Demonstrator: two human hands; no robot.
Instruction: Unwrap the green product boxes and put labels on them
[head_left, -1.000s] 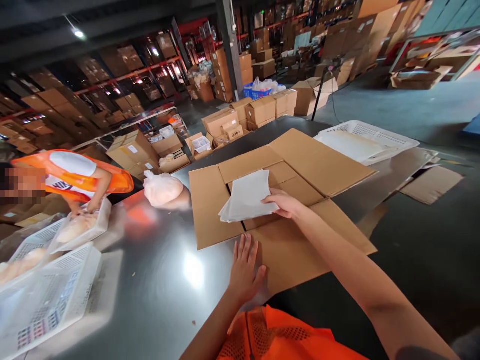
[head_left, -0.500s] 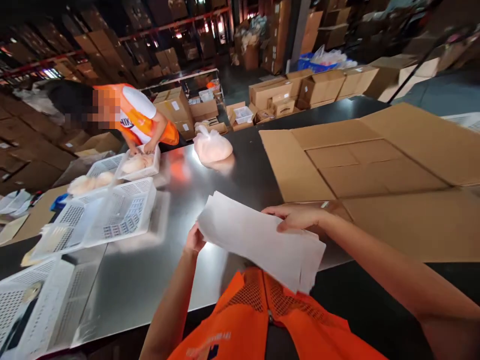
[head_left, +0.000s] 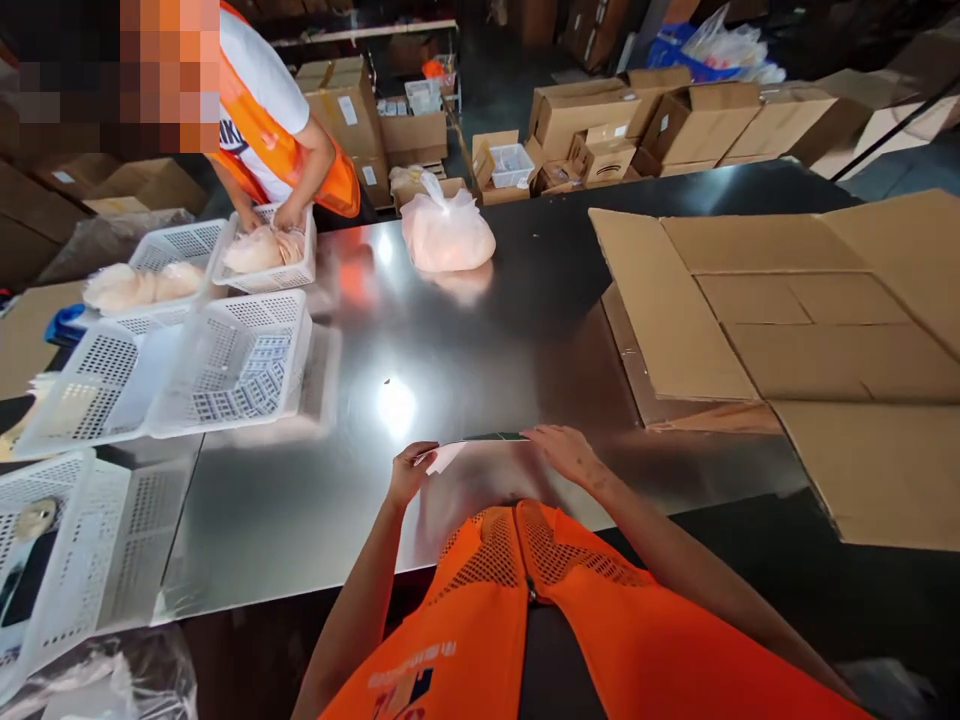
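Both my hands hold a thin stack of white sheets (head_left: 444, 457), seen almost edge-on, just above the shiny metal table (head_left: 480, 350) near its front edge. My left hand (head_left: 409, 470) pinches the stack's left end. My right hand (head_left: 564, 452) grips its right end. A flattened cardboard box (head_left: 780, 320) lies on the table to the right of my hands, apart from them.
White perforated baskets (head_left: 225, 365) stand at the left, some holding pale bagged goods. A tied plastic bag (head_left: 446, 232) sits at the far middle. A co-worker in an orange vest (head_left: 281, 140) handles a basket at the far left. Cardboard boxes (head_left: 697, 120) crowd the floor beyond.
I lifted the white sheets off the cardboard, brought them left and toward me, and took them in both hands. They now lie nearly flat over the table edge. My view turned left.
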